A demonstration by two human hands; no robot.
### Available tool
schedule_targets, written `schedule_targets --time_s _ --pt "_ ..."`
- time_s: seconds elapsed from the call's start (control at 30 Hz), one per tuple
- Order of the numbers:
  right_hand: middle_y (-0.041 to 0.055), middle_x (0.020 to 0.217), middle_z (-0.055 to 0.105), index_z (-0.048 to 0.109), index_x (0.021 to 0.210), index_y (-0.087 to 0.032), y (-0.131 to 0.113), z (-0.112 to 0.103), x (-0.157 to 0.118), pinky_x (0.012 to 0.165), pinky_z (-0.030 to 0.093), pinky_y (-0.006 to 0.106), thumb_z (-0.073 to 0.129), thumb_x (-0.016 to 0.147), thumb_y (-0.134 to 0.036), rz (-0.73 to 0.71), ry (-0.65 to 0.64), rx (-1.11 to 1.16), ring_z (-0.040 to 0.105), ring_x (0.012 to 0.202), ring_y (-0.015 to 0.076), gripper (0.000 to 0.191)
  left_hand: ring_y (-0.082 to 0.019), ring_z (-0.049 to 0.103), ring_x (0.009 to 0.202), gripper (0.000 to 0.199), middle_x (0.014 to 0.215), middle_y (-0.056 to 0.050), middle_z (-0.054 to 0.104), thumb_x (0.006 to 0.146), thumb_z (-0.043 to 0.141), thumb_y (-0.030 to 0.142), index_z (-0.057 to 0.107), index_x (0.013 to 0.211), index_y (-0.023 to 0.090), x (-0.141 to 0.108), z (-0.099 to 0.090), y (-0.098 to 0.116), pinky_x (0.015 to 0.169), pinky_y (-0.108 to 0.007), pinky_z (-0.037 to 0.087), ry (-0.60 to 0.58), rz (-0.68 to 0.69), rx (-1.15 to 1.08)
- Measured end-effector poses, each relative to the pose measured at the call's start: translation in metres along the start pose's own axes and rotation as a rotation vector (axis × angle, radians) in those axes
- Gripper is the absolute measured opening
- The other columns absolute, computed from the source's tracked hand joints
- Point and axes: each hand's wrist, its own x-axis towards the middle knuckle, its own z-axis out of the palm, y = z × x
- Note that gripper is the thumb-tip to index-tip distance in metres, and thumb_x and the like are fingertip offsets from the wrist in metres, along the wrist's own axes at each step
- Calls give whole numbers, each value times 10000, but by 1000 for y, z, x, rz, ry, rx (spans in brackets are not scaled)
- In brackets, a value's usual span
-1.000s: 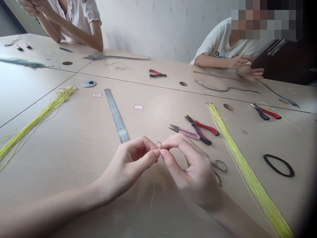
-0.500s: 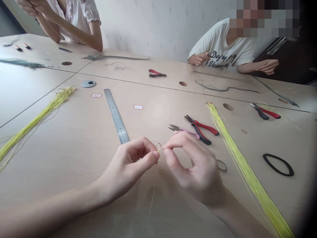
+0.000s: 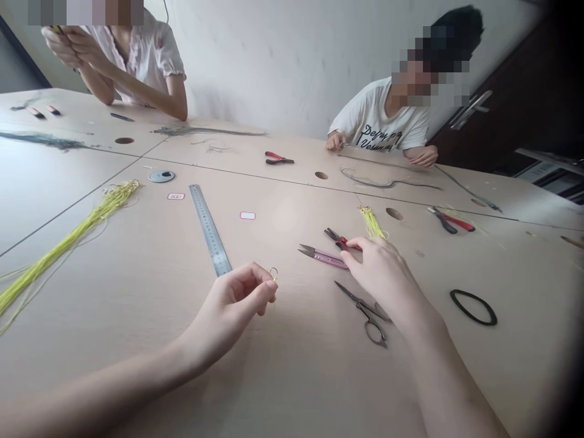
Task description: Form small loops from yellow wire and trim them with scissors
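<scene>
My left hand (image 3: 244, 295) pinches a small gold ring (image 3: 274, 272) with a bit of yellow cord at its base. My right hand (image 3: 376, 264) reaches over the red and black pliers (image 3: 336, 236), thumb and forefinger at their handles; whether it grips them is unclear. Just left of these fingers lie the pink thread snips (image 3: 325, 257). Dark scissors (image 3: 361, 306) rest on the table below, one handle partly behind my right wrist. A bundle of yellow cords (image 3: 371, 222) emerges beyond my right hand, mostly covered by it.
A steel ruler (image 3: 210, 231) and another yellow cord bundle (image 3: 77, 236) lie left. A black oval ring (image 3: 473, 306) and further pliers (image 3: 451, 220) are at the right. Across the table (image 3: 283, 340) sit two people, one at left (image 3: 150, 67), one at right (image 3: 374, 115).
My right hand has left the gold ring and moved right to the pliers. The scissors are now uncovered. My left hand keeps its pinch. The view has shifted.
</scene>
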Motion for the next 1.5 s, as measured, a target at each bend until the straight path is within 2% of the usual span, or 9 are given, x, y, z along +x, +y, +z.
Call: schedule_targets --time_s 0.2,0.4,0.6,0.73,0.97,1.13,1.27,1.4,1.5 --pt "90 1142 588 580 1103 -157 13 -6 4 828 501 406 550 901 -352 137 -149 -145 589 982 209 283 -130 446 605 253 607 39 462 847 529 364 506 661 194 -2 2 -2 602 -256 362 -8 -8 -34" --pt "91 1159 591 578 1115 -150 11 0 8 848 504 426 528 917 -382 174 -209 -166 590 1019 220 309 -125 430 606 256 616 39 458 855 527 359 500 665 189 -5 1 1 604 -255 348 -23 35 -43" --pt "98 1232 554 536 1206 -174 16 7 9 889 484 456 534 914 -379 123 -199 -160 569 1069 237 356 -117 418 586 242 602 35 474 845 573 361 522 690 183 -8 -3 2 590 -260 320 -60 51 -215" --pt "95 1228 554 546 1187 -171 15 11 10 903 472 461 537 914 -357 111 -172 -176 559 1080 239 331 -109 408 557 241 560 47 448 833 608 358 530 686 183 -10 -5 0 572 -256 311 -104 75 -319" --pt "90 1216 555 553 1171 -168 14 13 11 894 473 458 556 903 -348 132 -141 -153 559 1069 238 323 -100 408 556 253 563 50 455 842 611 361 532 684 180 -9 -4 -1 560 -245 304 -97 69 -329" --pt "82 1154 579 583 1089 -153 14 10 11 865 485 441 565 897 -341 175 -53 -71 573 1024 225 270 -85 399 541 230 543 57 464 832 641 332 554 689 174 -10 -5 0 564 -234 300 -116 53 -428" --pt "71 1048 587 554 1049 -153 1 0 4 805 494 394 507 915 -318 52 109 111 584 934 200 218 -68 368 496 229 520 59 448 780 698 275 553 644 163 -7 -5 3 568 -226 330 -171 -49 -716" --pt "66 902 585 472 1026 -172 -21 -1 -15 666 512 329 345 900 -280 -247 212 340 606 791 185 209 -50 344 454 229 534 61 431 736 705 233 521 620 160 -3 -6 6 550 -214 359 -208 -116 -845" --pt "50 861 578 431 1047 -190 -36 5 -28 594 506 313 395 832 -303 -474 251 454 596 728 183 246 -48 338 455 223 530 63 395 725 686 206 505 606 152 -1 -7 6 536 -201 361 -208 -152 -878"
